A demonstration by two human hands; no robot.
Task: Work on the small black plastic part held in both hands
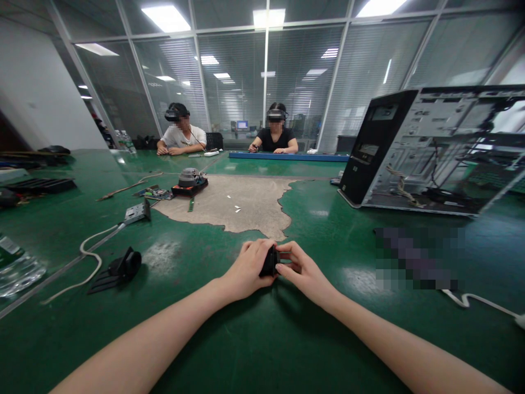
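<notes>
A small black part (270, 261) is held between my two hands just above the green table (229, 339), near the middle of the view. My left hand (250, 268) wraps round its left side, the back of the hand hiding much of it. On the right side, the thumb and fingertips of my right hand (301, 271) pinch its edge. Beyond my hands lies a bare, greyish patch (254, 210) with a ragged edge. Another black plastic part (123, 268) rests on the table to the left.
An open computer case (381, 148) stands at the right, near a pixelated object (414, 257) with a white cable. Back left are a heatsink and fan (191, 180) and a metal box (137, 212). A bottle (16, 265) is far left. Two people sit opposite.
</notes>
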